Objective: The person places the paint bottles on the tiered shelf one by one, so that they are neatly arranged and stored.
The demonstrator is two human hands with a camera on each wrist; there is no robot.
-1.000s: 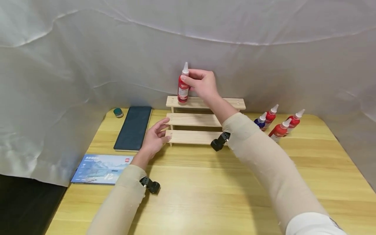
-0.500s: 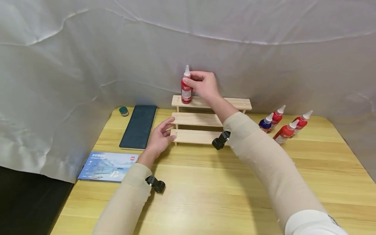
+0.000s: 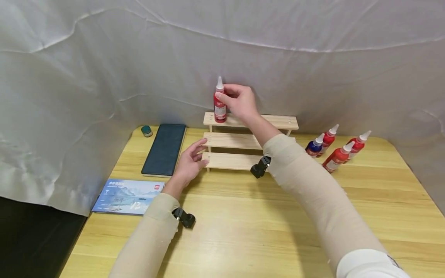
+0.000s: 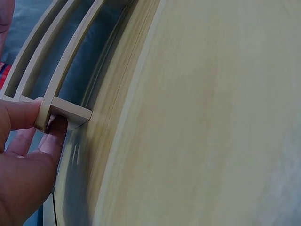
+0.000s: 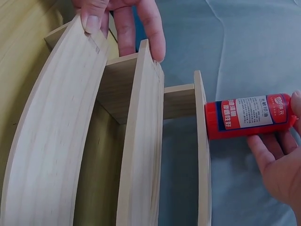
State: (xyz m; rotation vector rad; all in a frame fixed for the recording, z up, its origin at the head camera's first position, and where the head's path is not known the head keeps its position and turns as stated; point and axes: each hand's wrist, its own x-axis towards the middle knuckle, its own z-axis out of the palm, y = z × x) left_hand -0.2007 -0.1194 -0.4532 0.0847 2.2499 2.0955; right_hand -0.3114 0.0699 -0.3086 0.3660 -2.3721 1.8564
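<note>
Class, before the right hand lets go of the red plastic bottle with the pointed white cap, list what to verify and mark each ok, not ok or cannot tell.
1. Red plastic bottle touching the top board of the pale wooden three-tier rack: ok.
2. Bottle upright: ok.
3. Left hand holding the rack's left end: ok, at the lower two boards.
4. Bottle's full weight on the board: cannot tell while it is gripped.
5. Right hand clear of the bottle: not ok; thumb and fingers hold it.

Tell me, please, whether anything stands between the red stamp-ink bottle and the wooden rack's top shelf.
Nothing visible does: the right hand grips the red stamp-ink bottle upright, and its base appears to meet the top shelf directly.
</note>
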